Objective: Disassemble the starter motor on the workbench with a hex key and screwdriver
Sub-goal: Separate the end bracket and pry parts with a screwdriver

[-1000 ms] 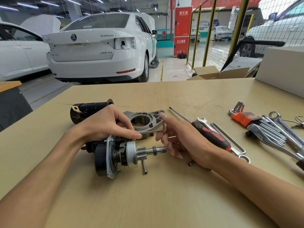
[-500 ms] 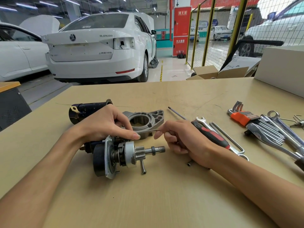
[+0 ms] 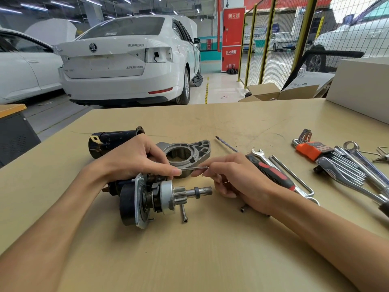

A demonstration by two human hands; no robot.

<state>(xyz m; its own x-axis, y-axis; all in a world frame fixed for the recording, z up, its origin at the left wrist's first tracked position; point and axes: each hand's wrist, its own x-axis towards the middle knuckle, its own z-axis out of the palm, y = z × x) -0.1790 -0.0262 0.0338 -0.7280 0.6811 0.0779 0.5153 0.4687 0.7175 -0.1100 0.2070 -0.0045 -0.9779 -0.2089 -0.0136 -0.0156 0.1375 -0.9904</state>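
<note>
While our left hand (image 3: 134, 159) grips the starter motor (image 3: 153, 197) lying mid-tabletop (image 3: 189, 260), our right hand (image 3: 235, 180) pinches a hex key (image 3: 194, 168) reaching toward the motor's upper side. Detached housing (image 3: 187, 153) sits just behind; screwdriver (image 3: 271, 170) lies under the right wrist.
</note>
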